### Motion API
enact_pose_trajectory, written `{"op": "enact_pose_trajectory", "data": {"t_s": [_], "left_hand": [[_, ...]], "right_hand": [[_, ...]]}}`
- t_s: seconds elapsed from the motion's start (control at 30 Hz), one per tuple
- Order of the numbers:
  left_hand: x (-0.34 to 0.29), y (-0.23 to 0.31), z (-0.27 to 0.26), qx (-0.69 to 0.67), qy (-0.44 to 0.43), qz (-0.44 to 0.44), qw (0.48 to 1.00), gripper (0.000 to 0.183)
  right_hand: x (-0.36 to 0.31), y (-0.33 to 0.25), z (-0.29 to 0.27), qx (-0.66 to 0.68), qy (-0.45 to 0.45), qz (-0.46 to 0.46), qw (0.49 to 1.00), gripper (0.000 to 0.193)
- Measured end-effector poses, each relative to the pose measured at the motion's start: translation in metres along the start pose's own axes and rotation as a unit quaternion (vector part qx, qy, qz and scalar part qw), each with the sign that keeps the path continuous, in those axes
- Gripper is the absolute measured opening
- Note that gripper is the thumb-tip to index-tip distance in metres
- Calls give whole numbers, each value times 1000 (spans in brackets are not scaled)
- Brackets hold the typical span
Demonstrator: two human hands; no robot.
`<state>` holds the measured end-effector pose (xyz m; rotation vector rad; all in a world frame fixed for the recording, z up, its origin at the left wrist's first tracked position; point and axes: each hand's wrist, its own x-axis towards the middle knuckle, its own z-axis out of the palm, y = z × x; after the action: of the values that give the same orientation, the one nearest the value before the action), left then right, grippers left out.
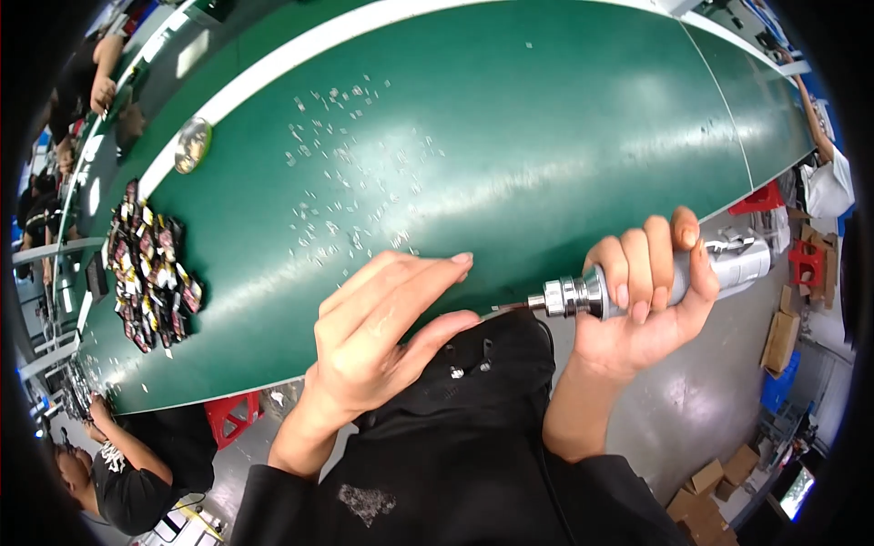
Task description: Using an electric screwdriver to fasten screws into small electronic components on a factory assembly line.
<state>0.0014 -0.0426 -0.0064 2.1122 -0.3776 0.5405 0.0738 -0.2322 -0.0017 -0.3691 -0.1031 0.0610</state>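
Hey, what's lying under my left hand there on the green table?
The left hand covers the near edge of the green table and a black piece. Whatever the screwdriver tip touches beneath the thumb is hidden.

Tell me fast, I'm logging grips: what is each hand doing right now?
Left hand: open, fingers together, resting on the black piece, gripping nothing.
Right hand: closed around the silver power tool.

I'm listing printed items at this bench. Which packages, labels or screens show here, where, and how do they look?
Small packets: heaped at the green table's left end; glossy, black with red and yellow.
Cardboard boxes: on the floor, lower right; brown, rectangular.
Screen: far lower right; lit, bluish.
No label shows on the silver power tool in the right hand.
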Motion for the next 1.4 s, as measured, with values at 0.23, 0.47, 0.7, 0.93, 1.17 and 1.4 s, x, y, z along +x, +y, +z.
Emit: {"op": "enact_pose_trajectory", "data": {"t_s": [0.23, 0.47, 0.7, 0.93, 1.17, 1.4], "left_hand": [[46, -68, -73, 209, -66, -113, 969, 12], [151, -197, -101, 326, 42, -218, 919, 34], [198, -222, -70, 468, 21, -242, 850, 54], [187, -246, -108, 484, -88, -76, 867, 40], [135, -112, -21, 290, -178, 83, 937, 42], [70, -27, 35, 134, -286, 149, 937, 42]], "right_hand": [[0, 9, -27, 11, 99, 15, 995, 11], [3, 10, -33, 67, 66, 60, 994, 10], [9, 11, -37, 51, 43, 69, 995, 9], [3, 6, -37, 35, 33, 88, 995, 10], [-9, -7, -43, 47, 21, 111, 993, 9], [-28, -11, -41, 18, 10, 138, 990, 10]]}}
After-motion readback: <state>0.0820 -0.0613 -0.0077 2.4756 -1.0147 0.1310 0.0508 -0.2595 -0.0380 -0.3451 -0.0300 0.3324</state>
